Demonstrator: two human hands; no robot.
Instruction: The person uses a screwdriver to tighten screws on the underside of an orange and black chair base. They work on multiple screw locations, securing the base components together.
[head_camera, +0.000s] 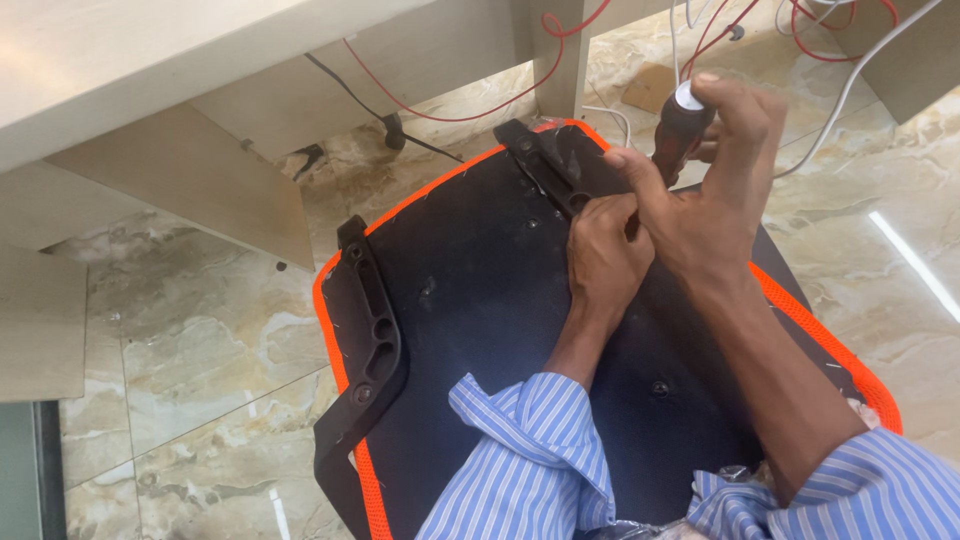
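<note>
At the left edge of the frame a pale wooden desk (150, 60) overhangs the marbled floor (200, 320). Right of it, mid-frame, lies the upturned black seat base (480, 300) with orange mesh trim and 2 black brackets — one (365, 330) on its left side, one (545, 165) at its upper edge. Your left hand (605, 255) is curled shut at that upper bracket, seemingly pinching the tool's shaft. Your right hand (715, 190) grips the screwdriver (680, 125) — fingers wrapped round its dark handle, upper right.
</note>
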